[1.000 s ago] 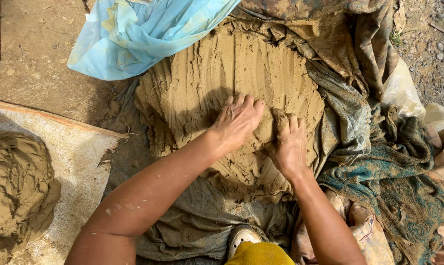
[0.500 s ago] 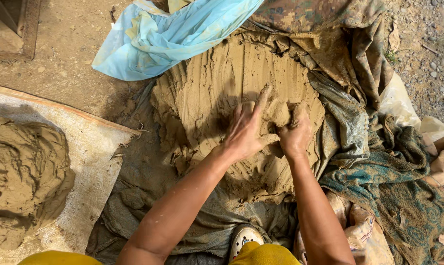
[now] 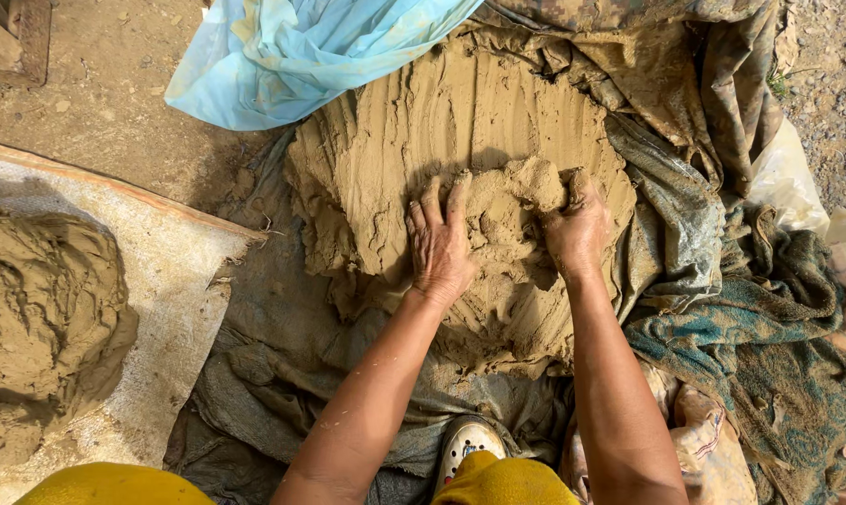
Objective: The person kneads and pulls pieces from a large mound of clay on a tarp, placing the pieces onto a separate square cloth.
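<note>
A broad mound of wet tan clay (image 3: pixel 442 131) lies spread over muddy grey-green cloths (image 3: pixel 283 374) on the ground, its surface scored with long finger furrows running away from the person. Near the middle of the mound a loose lump of clay (image 3: pixel 507 201) has been gathered up, and both hands are on it. The left hand (image 3: pixel 439 243) lies flat with its fingers spread and pressed against the lump's left side, palm down on the clay. The right hand (image 3: pixel 575 229) is curled, its fingers dug into the lump's right side and grasping a handful of it. Both hands and forearms are smeared with clay.

Just beyond the mound's far edge a crumpled light blue plastic sheet (image 3: pixel 320 47) overlaps the cloth. To the right, a teal patterned towel (image 3: pixel 778 374) lies bunched among more soiled fabric. To the left, well apart from the hands, a second heap of clay (image 3: pixel 40 327) sits on a white woven sack (image 3: pixel 180 309) laid over a board. Below, a muddy shoe (image 3: pixel 467 440) and yellow-clad knees (image 3: pixel 502 482) show at the frame's edge, on bare dirt ground (image 3: pixel 96 112).
</note>
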